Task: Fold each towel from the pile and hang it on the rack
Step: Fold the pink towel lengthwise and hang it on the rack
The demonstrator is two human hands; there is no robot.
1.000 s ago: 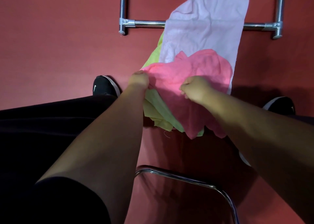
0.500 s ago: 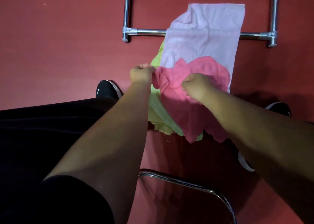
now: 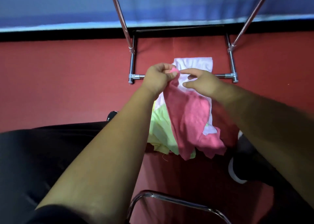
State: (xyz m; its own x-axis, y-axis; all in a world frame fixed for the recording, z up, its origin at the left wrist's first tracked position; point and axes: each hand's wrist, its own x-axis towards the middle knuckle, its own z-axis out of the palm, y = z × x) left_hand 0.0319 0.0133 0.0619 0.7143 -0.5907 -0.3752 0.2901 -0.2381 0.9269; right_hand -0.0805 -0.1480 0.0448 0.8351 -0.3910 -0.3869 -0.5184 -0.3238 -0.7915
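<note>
My left hand (image 3: 158, 78) pinches a top corner of the pink towel (image 3: 192, 121), which hangs down from it over the pile. My right hand (image 3: 202, 84) hovers just right of that corner with its fingers spread, holding nothing. Under the pink towel lie a pale lilac towel (image 3: 195, 64) and a yellow-green towel (image 3: 161, 130) on the red floor. The chrome rack (image 3: 233, 65) stands behind the pile; its low crossbar runs behind my hands, and two slanted uprights rise toward the top of the view.
A curved chrome tube (image 3: 169, 198) of a chair sits near the bottom edge. My black shoes (image 3: 241, 171) flank the pile on the red floor. A blue wall (image 3: 68, 7) with a dark skirting runs along the back.
Both hands rose with the pink towel toward the rack. My right hand let go of the cloth and opened its fingers. The view tilted up, revealing the blue wall.
</note>
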